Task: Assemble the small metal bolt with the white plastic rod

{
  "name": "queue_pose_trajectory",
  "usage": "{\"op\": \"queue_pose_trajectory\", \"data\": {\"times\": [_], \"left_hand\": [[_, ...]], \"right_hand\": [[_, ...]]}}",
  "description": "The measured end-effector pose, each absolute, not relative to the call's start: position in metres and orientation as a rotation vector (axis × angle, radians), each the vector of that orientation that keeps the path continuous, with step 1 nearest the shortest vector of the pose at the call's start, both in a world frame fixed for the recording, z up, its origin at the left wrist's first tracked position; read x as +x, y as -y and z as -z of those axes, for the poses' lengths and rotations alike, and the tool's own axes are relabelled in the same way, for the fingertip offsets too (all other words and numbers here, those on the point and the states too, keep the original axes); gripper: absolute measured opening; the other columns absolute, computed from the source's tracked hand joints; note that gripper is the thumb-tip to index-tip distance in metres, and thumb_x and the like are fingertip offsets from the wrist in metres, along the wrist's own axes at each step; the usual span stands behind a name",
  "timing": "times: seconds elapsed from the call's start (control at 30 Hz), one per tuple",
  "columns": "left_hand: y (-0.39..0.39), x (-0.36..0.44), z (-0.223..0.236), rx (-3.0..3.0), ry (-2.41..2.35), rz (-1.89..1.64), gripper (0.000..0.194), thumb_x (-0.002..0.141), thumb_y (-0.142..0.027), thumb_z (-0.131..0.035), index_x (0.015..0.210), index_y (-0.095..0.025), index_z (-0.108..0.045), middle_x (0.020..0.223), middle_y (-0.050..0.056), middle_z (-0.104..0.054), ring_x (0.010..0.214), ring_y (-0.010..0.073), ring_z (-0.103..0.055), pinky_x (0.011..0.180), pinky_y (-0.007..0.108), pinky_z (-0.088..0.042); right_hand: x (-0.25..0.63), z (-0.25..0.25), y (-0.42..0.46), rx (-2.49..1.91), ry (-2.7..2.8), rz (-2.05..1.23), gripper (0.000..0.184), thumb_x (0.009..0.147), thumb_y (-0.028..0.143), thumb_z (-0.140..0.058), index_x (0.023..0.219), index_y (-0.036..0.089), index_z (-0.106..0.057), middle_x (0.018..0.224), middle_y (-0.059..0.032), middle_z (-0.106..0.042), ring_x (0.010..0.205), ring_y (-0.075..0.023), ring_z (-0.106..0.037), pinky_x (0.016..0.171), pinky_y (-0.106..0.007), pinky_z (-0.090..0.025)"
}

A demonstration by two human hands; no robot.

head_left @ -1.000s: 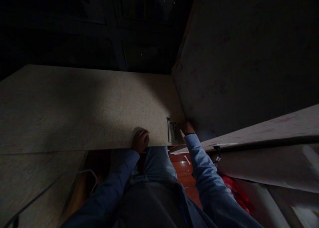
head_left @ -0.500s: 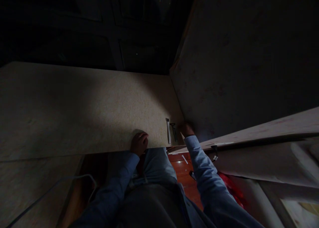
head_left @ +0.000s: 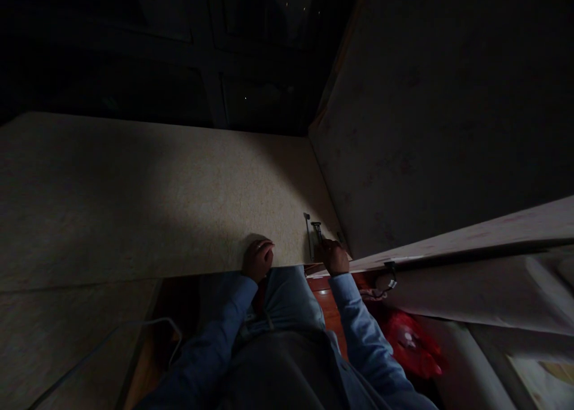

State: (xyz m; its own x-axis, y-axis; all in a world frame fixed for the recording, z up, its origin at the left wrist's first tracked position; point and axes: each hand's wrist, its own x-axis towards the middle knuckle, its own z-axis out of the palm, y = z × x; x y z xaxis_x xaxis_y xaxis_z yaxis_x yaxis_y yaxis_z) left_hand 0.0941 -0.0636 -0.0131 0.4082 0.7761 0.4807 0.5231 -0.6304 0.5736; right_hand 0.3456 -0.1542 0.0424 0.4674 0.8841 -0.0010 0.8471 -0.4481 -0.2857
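Observation:
My right hand (head_left: 335, 257) is at the table's near right edge, its fingers closed on the lower handle of a dark razor (head_left: 317, 227) with a T-shaped head. The razor's head points away from me; the fingers hide the end of its handle. Just left of it lies a thin, pale toothbrush-like stick (head_left: 309, 236) with a dark head, roughly parallel to the razor. My left hand (head_left: 259, 259) rests on the table's front edge with its fingers curled together, and nothing shows in it. Dim light blurs the finger details.
The pale table (head_left: 215, 189) meets a patterned wall (head_left: 426, 129) on the right and a dark window (head_left: 255, 99) behind. A small dark item (head_left: 340, 236) lies by the wall. Below are a red plastic bag (head_left: 410, 344), a black cable (head_left: 393, 272) and a white cord (head_left: 173, 325).
My right hand has come from beside the wall leftward and nearer to me, onto the razor's handle. A small dark item now shows by the wall. My left hand stays on the edge.

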Motion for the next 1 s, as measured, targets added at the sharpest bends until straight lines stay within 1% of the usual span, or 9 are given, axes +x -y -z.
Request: {"op": "queue_pose_trajectory", "data": {"times": [0.1,0.2,0.4,0.47,0.57,0.67,0.8,0.93,1.0], "left_hand": [[0.064,0.093,0.014,2.325,-1.114,-1.079,0.025,0.084,-0.012,-0.053,0.091,-0.023,-0.075,0.096,0.007,-0.076,0.093,0.0222,-0.069,0.087,0.04,-0.059],[0.064,0.092,0.013,2.302,-1.112,-1.103,0.024,0.085,-0.013,-0.053,0.09,-0.023,-0.074,0.095,0.006,-0.076,0.093,0.0221,-0.069,0.086,0.039,-0.058],[0.065,0.09,0.011,2.269,-1.086,-1.086,0.024,0.083,-0.011,-0.054,0.091,-0.021,-0.074,0.095,0.007,-0.076,0.094,0.0228,-0.068,0.086,0.039,-0.058],[0.065,0.09,0.01,2.25,-1.084,-1.081,0.024,0.082,-0.011,-0.054,0.09,-0.022,-0.074,0.094,0.007,-0.076,0.093,0.0229,-0.068,0.086,0.039,-0.058],[0.065,0.09,0.008,2.194,-1.083,-1.086,0.024,0.081,-0.011,-0.054,0.087,-0.022,-0.074,0.094,0.006,-0.076,0.093,0.0228,-0.068,0.086,0.04,-0.058],[0.065,0.09,0.005,2.059,-1.081,-1.088,0.023,0.08,-0.013,-0.055,0.086,-0.023,-0.075,0.092,0.006,-0.076,0.092,0.0224,-0.068,0.087,0.04,-0.057],[0.063,0.087,0.003,1.939,-1.081,-1.086,0.021,0.085,-0.019,-0.054,0.088,-0.021,-0.074,0.089,0.006,-0.076,0.087,0.0201,-0.069,0.083,0.037,-0.058],[0.059,0.08,0.006,1.863,-1.05,-1.069,0.021,0.087,-0.025,-0.054,0.091,-0.019,-0.073,0.089,0.007,-0.076,0.08,0.0182,-0.07,0.075,0.032,-0.059],[0.055,0.076,0.008,1.828,-1.038,-1.07,0.024,0.09,-0.028,-0.052,0.098,-0.018,-0.072,0.093,0.008,-0.077,0.083,0.0193,-0.072,0.075,0.032,-0.06]], "right_hand": [[0.343,-0.041,0.153,-2.478,1.472,-0.206,0.02,0.091,0.032,-0.06,0.092,0.018,-0.074,0.086,-0.0093,-0.07,0.073,-0.0181,-0.064,0.062,-0.026,-0.04],[0.34,-0.04,0.153,-2.476,1.458,-0.197,0.02,0.091,0.031,-0.059,0.092,0.017,-0.074,0.087,-0.0096,-0.07,0.072,-0.0176,-0.062,0.063,-0.026,-0.039],[0.338,-0.037,0.155,-2.462,1.409,-0.18,0.023,0.089,0.03,-0.058,0.099,0.015,-0.073,0.088,-0.01,-0.069,0.071,-0.0178,-0.06,0.064,-0.027,-0.04],[0.337,-0.035,0.157,-2.451,1.397,-0.172,0.025,0.09,0.03,-0.057,0.102,0.015,-0.073,0.088,-0.0101,-0.068,0.072,-0.018,-0.06,0.065,-0.027,-0.041],[0.334,-0.034,0.162,-2.395,1.34,-0.145,0.029,0.09,0.031,-0.054,0.108,0.015,-0.072,0.096,-0.0109,-0.067,0.074,-0.0184,-0.061,0.067,-0.028,-0.045],[0.325,-0.034,0.165,-2.235,1.266,-0.131,0.032,0.09,0.031,-0.05,0.109,0.016,-0.071,0.101,-0.0115,-0.066,0.073,-0.0188,-0.061,0.069,-0.031,-0.049],[0.296,-0.036,0.157,-1.908,1.427,-0.259,0.029,0.09,0.027,-0.049,0.1,0.016,-0.074,0.093,-0.0111,-0.069,0.082,-0.0221,-0.065,0.076,-0.034,-0.053],[0.257,-0.04,0.132,-1.684,1.581,-0.503,0.026,0.091,0.029,-0.052,0.091,0.018,-0.075,0.088,-0.0094,-0.071,0.081,-0.02,-0.066,0.076,-0.033,-0.054],[0.235,-0.045,0.118,-1.607,1.587,-0.583,0.025,0.092,0.031,-0.053,0.089,0.019,-0.075,0.088,-0.0084,-0.072,0.082,-0.0189,-0.067,0.078,-0.032,-0.054]]}}
